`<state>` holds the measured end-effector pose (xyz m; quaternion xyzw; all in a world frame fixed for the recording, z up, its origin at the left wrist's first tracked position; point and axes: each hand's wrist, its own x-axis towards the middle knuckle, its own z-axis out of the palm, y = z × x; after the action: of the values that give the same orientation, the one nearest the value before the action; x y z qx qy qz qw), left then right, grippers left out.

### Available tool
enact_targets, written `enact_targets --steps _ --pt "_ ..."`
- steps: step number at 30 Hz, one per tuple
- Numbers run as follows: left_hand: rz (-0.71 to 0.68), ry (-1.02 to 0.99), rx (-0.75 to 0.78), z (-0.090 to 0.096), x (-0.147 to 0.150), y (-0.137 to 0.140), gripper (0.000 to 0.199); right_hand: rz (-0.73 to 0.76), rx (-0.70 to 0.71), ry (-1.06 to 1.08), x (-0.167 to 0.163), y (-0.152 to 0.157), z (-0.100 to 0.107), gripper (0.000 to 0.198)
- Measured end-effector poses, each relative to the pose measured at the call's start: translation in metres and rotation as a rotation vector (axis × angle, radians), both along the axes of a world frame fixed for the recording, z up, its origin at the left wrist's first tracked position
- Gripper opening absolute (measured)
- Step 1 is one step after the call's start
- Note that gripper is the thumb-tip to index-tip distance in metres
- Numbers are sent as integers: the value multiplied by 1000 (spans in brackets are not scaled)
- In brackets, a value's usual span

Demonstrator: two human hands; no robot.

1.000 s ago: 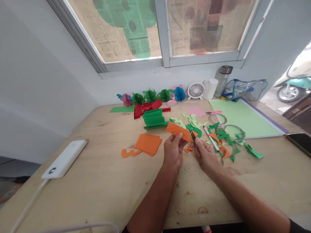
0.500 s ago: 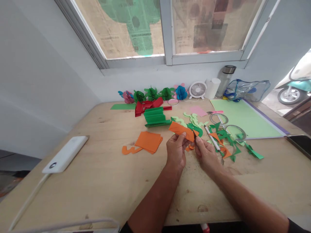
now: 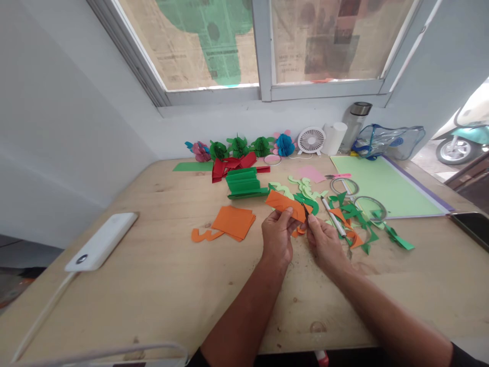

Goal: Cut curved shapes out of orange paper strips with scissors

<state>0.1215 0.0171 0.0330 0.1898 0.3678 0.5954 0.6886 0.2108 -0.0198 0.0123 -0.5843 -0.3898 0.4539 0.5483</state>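
Observation:
My left hand (image 3: 278, 232) pinches a piece of orange paper (image 3: 281, 202), thumb on top, with faint curved lines on it. My right hand (image 3: 324, 238) is closed around small dark-bladed scissors (image 3: 306, 210), whose blades meet the paper's right end; the handles are hidden by my fingers. To the left lie a stack of orange paper squares (image 3: 232, 222) and a wavy orange cut-out (image 3: 203, 235). Pale green wavy cut-outs (image 3: 303, 186) lie just beyond the paper. Right of my right hand are a white pen (image 3: 333, 216) and green and orange paper scraps (image 3: 353, 210).
Folded green paper (image 3: 244, 182) and red paper (image 3: 234, 165) sit behind. Paper honeycomb figures (image 3: 240, 147), a small white fan (image 3: 311, 140) and a bottle (image 3: 354, 125) line the wall. Rolls of tape (image 3: 370, 208) lie by a pale green sheet (image 3: 397, 188). A white power bank (image 3: 105, 242) is at left.
The scissor blades look more parted at the orange paper's right end than before. Both hands stay in nearly the same place.

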Motion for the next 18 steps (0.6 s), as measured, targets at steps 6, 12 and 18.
enact_targets --steps 6,12,18 --pt "5 13 -12 1 0 0 25 4 11 -27 1 0 -3 47" --pt "4 16 -12 2 0 0 23 8 1 -45 1 1 -4 48" --pt "0 7 -7 0 0 0 23 3 14 -53 1 1 -2 48"
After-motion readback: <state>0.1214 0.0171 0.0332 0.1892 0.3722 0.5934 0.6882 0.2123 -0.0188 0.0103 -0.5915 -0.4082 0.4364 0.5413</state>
